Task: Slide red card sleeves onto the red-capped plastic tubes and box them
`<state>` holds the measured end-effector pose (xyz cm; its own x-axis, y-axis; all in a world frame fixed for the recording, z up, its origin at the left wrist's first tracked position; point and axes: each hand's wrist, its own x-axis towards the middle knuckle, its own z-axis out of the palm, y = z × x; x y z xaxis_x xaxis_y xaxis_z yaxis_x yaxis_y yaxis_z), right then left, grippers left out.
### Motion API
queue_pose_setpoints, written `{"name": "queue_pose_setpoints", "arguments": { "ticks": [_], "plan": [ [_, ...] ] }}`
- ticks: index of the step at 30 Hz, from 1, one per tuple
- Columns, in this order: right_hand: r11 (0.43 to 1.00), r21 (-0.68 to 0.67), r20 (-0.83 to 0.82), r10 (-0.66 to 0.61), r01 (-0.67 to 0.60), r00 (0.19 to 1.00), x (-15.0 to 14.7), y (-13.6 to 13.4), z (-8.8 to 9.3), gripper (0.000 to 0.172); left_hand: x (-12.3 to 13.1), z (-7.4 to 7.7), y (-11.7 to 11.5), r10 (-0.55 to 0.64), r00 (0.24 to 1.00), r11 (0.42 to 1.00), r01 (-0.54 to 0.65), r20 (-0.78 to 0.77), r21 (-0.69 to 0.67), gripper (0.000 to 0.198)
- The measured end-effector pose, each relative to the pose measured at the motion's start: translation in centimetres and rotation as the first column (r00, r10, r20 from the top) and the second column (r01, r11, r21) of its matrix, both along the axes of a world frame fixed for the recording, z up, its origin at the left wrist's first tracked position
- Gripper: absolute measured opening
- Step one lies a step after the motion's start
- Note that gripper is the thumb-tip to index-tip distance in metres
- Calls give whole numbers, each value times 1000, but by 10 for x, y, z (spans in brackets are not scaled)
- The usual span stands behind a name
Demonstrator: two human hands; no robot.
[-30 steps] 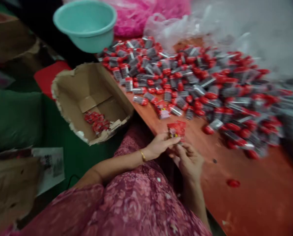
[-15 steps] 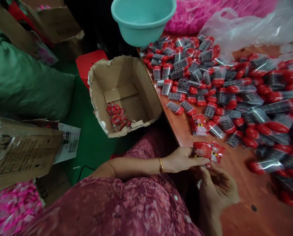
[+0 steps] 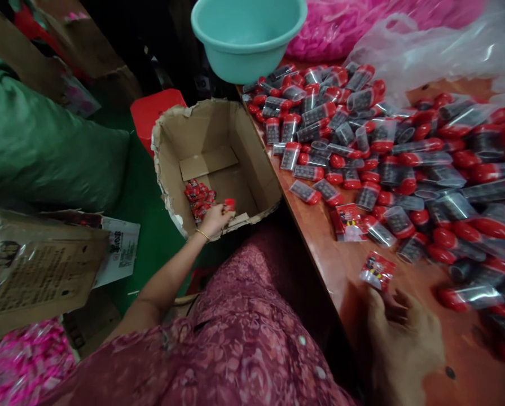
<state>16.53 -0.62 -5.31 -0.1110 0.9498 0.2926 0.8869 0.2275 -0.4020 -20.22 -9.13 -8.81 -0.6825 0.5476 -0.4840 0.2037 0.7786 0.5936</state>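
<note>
Left hand [image 3: 213,221] is pinching a red plastic packet [image 3: 229,204] at a part-filled brown cardboard box [image 3: 254,146]; right hand [image 3: 404,332], grip unclear, touching another packet [image 3: 378,269] outside.

Picture edges crop the teal basin [image 3: 247,59], green sack [image 3: 51,135] and heap of red-capped tubes [image 3: 394,175]. The right hand [image 3: 404,332] is blurred; lettering on the printed sachet [image 3: 377,270] near it is illegibly small. The left hand [image 3: 215,219] partly hides its red packet [image 3: 229,204].
</note>
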Motion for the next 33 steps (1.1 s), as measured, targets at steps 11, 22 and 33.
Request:
{"name": "queue_pose_setpoints", "arguments": {
  "ticks": [11, 22, 33],
  "plan": [
    [998, 68, 247, -11, -7, 969, -20, 2, 0, 41, 18, 0, 8, -151, 946, 918, 241, -285, 316, 28],
    [996, 10, 289, -86, 87, 953, -28, 10, 2, 51, 190, 69, 71, -684, 543, 477, 838, -486, 265, 25],
    [997, 57, -34, 46, -44, 998, -26, -3, 9, 28, 194, 69, 80, -662, 749, 651, 555, 31, 518, 35]
  ]
}}
